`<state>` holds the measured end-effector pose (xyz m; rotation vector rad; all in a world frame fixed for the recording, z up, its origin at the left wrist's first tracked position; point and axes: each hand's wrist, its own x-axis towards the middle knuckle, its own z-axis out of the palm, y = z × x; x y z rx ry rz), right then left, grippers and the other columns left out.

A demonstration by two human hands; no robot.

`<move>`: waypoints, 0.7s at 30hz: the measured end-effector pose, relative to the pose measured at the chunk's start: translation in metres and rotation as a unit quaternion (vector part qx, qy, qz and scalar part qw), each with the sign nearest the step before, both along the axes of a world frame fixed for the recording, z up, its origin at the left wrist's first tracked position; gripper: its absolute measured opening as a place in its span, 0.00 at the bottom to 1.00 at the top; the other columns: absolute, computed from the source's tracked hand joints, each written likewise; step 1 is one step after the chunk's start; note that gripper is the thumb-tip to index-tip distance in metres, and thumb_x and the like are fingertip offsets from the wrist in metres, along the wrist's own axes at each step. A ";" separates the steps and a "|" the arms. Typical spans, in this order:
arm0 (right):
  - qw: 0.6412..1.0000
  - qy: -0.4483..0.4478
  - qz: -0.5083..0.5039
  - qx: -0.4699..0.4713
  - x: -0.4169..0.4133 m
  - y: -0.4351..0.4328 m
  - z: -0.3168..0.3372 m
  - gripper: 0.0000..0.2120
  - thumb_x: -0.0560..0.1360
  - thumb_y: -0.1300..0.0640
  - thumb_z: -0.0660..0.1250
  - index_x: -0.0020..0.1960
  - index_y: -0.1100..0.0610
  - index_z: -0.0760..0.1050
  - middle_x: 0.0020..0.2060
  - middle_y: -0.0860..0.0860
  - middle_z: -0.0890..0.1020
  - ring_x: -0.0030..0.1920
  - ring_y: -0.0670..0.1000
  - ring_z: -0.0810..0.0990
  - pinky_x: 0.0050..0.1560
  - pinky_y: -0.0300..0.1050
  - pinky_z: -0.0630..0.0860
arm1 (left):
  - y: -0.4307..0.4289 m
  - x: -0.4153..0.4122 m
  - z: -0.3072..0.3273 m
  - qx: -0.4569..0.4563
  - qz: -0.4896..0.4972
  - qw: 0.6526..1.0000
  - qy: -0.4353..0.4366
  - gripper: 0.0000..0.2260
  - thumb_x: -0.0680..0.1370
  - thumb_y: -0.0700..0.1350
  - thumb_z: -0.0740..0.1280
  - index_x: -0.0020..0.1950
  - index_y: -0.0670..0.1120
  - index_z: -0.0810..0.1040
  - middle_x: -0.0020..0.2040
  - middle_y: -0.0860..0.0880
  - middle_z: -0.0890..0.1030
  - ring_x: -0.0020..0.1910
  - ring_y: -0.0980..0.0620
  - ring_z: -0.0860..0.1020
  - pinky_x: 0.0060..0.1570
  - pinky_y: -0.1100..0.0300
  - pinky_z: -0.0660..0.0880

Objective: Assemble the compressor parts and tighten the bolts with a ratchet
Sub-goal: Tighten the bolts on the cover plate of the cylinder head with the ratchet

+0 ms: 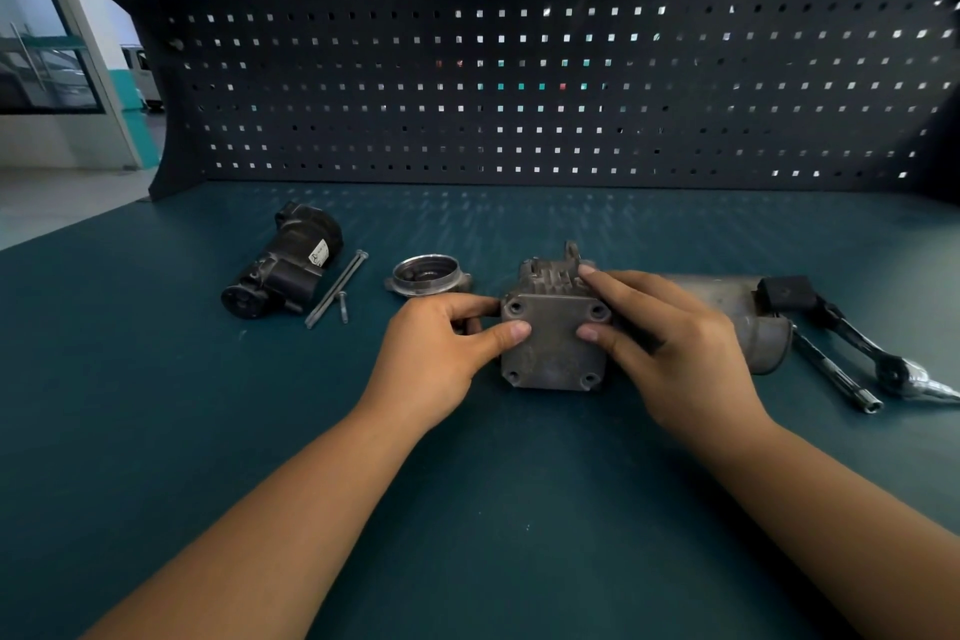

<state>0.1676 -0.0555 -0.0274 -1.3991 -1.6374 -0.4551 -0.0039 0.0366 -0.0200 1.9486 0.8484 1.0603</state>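
Backdrop: dark pegboard (519, 68) with rows of small square holes stands along the far edge of the bench; past its left end, a pale room with glass panels (47, 68) shows.
Surface: deep teal bench top (467, 483), matte, with everything laid out in a loose row across it.
Compressor block (553, 348): grey cast metal, sitting on the bench near the middle, with its flat square plate facing the person. The plate has a bolt hole at each of its four corners, and ribbed fins show along the top behind it.
Left hand (436, 359): grips the block's left edge, thumb pressed on the plate face, fingers curled round the side.
Right hand (675, 343): grips the block's right side, thumb on the plate, fingers reaching over the finned top.
Grey cylinder (758, 327): lies on its side just behind the right hand, and a black plug (787, 294) sits at its far end.
Ratchet (904, 377): rests at the far right of the bench, untouched, with a slim steel rod (836, 372) lying beside it.
Round cover (428, 274): a shallow metal ring, just beyond the left hand.
Long bolts (336, 287): two lie side by side left of the cover, and a short bolt (344, 308) is next to them.
Black motor unit (283, 263): lies furthest left on its side, with a white label on it.
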 end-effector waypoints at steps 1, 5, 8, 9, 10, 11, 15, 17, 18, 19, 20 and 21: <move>1.000 -0.005 0.003 0.002 0.001 0.001 0.000 0.20 0.70 0.62 0.72 0.62 0.63 0.76 0.52 0.56 0.82 0.50 0.56 0.81 0.52 0.46 0.73 | 0.000 0.000 0.000 -0.001 0.000 1.000 -0.001 0.09 0.68 0.51 0.74 0.34 0.65 0.78 0.32 0.53 0.72 0.30 0.61 0.69 0.34 0.65 0.68; 1.000 -0.016 0.010 0.011 0.002 0.002 -0.001 0.18 0.71 0.60 0.69 0.60 0.63 0.78 0.52 0.56 0.82 0.50 0.57 0.81 0.53 0.45 0.73 | -0.002 0.000 0.001 -0.002 0.003 1.000 0.001 0.11 0.68 0.51 0.74 0.32 0.67 0.77 0.35 0.51 0.75 0.32 0.60 0.70 0.37 0.61 0.70; 1.000 -0.022 0.012 0.013 0.002 0.003 0.000 0.18 0.71 0.59 0.68 0.59 0.63 0.78 0.52 0.56 0.82 0.50 0.57 0.81 0.52 0.45 0.73 | -0.002 0.000 0.000 -0.005 0.004 1.000 -0.002 0.13 0.68 0.51 0.74 0.31 0.69 0.77 0.35 0.51 0.76 0.32 0.61 0.71 0.36 0.64 0.70; 0.999 -0.026 0.012 0.013 0.002 0.003 0.000 0.17 0.71 0.59 0.68 0.59 0.63 0.78 0.52 0.56 0.82 0.50 0.57 0.81 0.52 0.46 0.73 | -0.001 0.000 0.000 -0.006 0.004 1.000 -0.003 0.14 0.68 0.51 0.74 0.31 0.69 0.77 0.34 0.52 0.75 0.31 0.61 0.70 0.35 0.65 0.69; 0.999 -0.030 0.012 0.013 0.002 0.003 0.000 0.17 0.71 0.59 0.68 0.59 0.63 0.78 0.52 0.56 0.82 0.50 0.57 0.81 0.52 0.46 0.73 | -0.001 0.000 0.000 -0.006 0.004 1.000 -0.004 0.14 0.68 0.50 0.74 0.30 0.70 0.77 0.34 0.53 0.74 0.31 0.61 0.70 0.34 0.66 0.69; 0.999 -0.033 0.012 0.013 0.003 0.003 0.000 0.17 0.71 0.59 0.68 0.59 0.63 0.78 0.52 0.56 0.82 0.51 0.57 0.81 0.52 0.46 0.73 | -0.001 0.000 0.000 -0.005 0.004 1.000 -0.004 0.14 0.68 0.50 0.74 0.31 0.70 0.77 0.34 0.53 0.74 0.31 0.61 0.70 0.33 0.67 0.69; 0.999 -0.039 0.014 0.021 0.005 0.004 -0.001 0.17 0.71 0.60 0.68 0.59 0.63 0.78 0.52 0.56 0.82 0.51 0.58 0.81 0.52 0.47 0.74 | 0.000 0.000 -0.001 0.000 0.003 1.000 -0.004 0.10 0.68 0.50 0.74 0.34 0.65 0.78 0.31 0.55 0.71 0.29 0.62 0.68 0.31 0.68 0.67; 0.997 -0.071 0.010 0.029 0.005 0.004 0.000 0.18 0.71 0.60 0.68 0.61 0.62 0.77 0.51 0.56 0.82 0.49 0.58 0.81 0.50 0.49 0.77 | 0.000 0.000 -0.002 0.002 0.004 1.000 -0.007 0.10 0.68 0.50 0.74 0.34 0.65 0.77 0.30 0.55 0.71 0.28 0.62 0.68 0.30 0.68 0.67; 0.995 -0.095 0.008 0.033 0.005 0.004 0.000 0.18 0.72 0.61 0.68 0.61 0.62 0.76 0.50 0.57 0.82 0.48 0.58 0.81 0.49 0.50 0.78 | 0.001 0.000 -0.002 0.004 0.003 1.000 -0.008 0.10 0.68 0.50 0.74 0.34 0.65 0.77 0.30 0.56 0.71 0.28 0.62 0.68 0.30 0.68 0.67; 0.993 -0.116 0.007 0.036 0.006 0.005 0.000 0.18 0.72 0.61 0.68 0.62 0.62 0.76 0.50 0.57 0.82 0.48 0.58 0.81 0.48 0.51 0.78 | 0.001 0.000 -0.003 0.005 0.003 1.000 -0.008 0.10 0.69 0.50 0.74 0.34 0.65 0.78 0.29 0.57 0.71 0.28 0.62 0.68 0.30 0.68 0.66; 0.991 -0.129 0.009 0.036 0.007 0.005 0.000 0.18 0.72 0.61 0.68 0.62 0.62 0.76 0.50 0.57 0.82 0.48 0.59 0.81 0.48 0.53 0.78 | 0.001 0.001 -0.003 0.006 0.001 1.000 -0.008 0.09 0.69 0.50 0.74 0.34 0.64 0.78 0.28 0.58 0.70 0.27 0.62 0.67 0.29 0.68 0.65; 0.990 -0.135 0.011 0.035 0.008 0.005 0.000 0.17 0.73 0.61 0.67 0.61 0.62 0.77 0.51 0.57 0.82 0.48 0.59 0.81 0.48 0.54 0.78 | 0.002 0.001 -0.003 0.008 -0.001 1.000 -0.007 0.08 0.69 0.50 0.74 0.35 0.64 0.79 0.27 0.58 0.69 0.26 0.62 0.66 0.28 0.69 0.64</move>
